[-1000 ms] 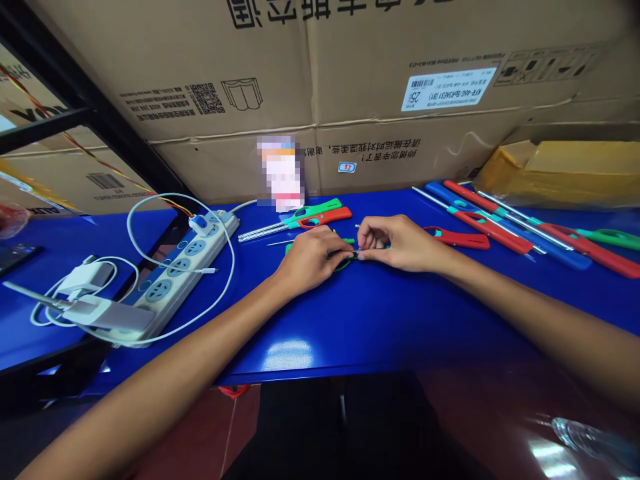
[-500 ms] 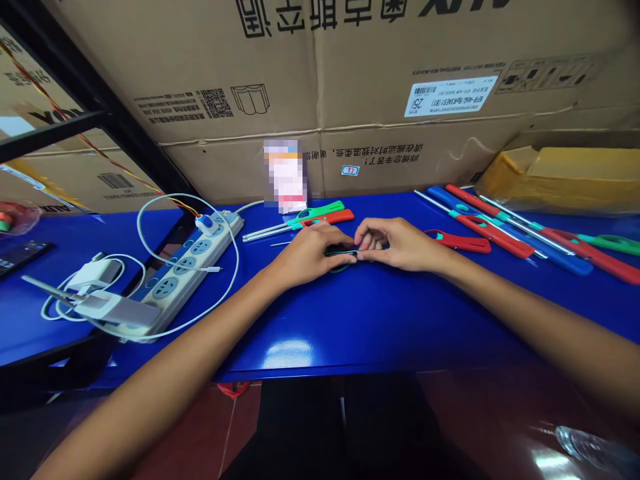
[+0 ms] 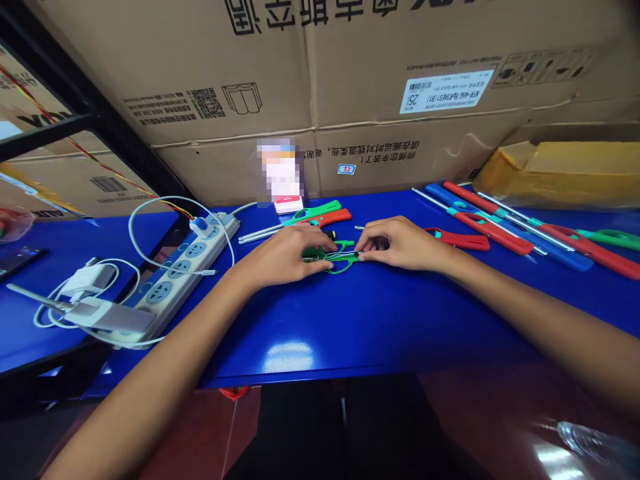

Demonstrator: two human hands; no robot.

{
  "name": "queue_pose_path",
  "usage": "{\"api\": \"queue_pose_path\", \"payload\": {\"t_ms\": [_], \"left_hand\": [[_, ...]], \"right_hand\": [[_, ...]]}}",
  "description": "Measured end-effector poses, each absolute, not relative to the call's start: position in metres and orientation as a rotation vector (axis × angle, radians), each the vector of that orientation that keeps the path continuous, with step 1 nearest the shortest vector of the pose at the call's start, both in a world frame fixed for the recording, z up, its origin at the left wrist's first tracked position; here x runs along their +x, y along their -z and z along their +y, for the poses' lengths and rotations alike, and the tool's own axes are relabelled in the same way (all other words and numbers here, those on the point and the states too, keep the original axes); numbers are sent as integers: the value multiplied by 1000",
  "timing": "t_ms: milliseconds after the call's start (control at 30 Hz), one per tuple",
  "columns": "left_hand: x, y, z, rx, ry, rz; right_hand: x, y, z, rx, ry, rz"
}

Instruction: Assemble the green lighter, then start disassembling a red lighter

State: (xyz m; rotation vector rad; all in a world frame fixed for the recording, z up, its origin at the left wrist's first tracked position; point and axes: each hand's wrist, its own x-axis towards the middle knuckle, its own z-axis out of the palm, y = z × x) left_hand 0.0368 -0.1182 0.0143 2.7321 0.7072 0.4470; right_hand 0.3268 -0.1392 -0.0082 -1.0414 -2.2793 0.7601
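Note:
An opened-looking green gas lighter [image 3: 343, 265] with a trigger loop and a thin wire lies low over the blue table between my hands. My left hand [image 3: 287, 257] curls loosely around its handle end, thumb on the near side and fingers on the far side. My right hand [image 3: 393, 245] pinches its front end between thumb and fingertips; the exact contact is hidden. Just behind my left hand lie a green lighter [image 3: 327, 209] and a red lighter [image 3: 337, 217] with metal rods. A red lighter handle [image 3: 463, 241] is beside my right hand.
Several long lighters, including a blue one [image 3: 560, 252], lie at the right. A white power strip [image 3: 180, 267] with cables and a charger [image 3: 110, 312] stands at left. Behind are a large carton [image 3: 200, 160], a phone-like object [image 3: 283, 173] with blurred screen, and a yellow-taped box [image 3: 575, 170].
My left hand has shifted left and its fingers have spread, so more of the green lighter shows. My right hand keeps its pinch in nearly the same place.

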Motion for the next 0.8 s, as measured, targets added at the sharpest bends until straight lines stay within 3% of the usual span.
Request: {"api": "queue_pose_path", "payload": {"t_ms": [367, 800], "left_hand": [[35, -10, -116, 2843, -390, 591], [38, -5, -116, 2716, -422, 642]], "right_hand": [[331, 2, -137, -1014, -800, -2372], [329, -5, -146, -951, -540, -2613]]}}
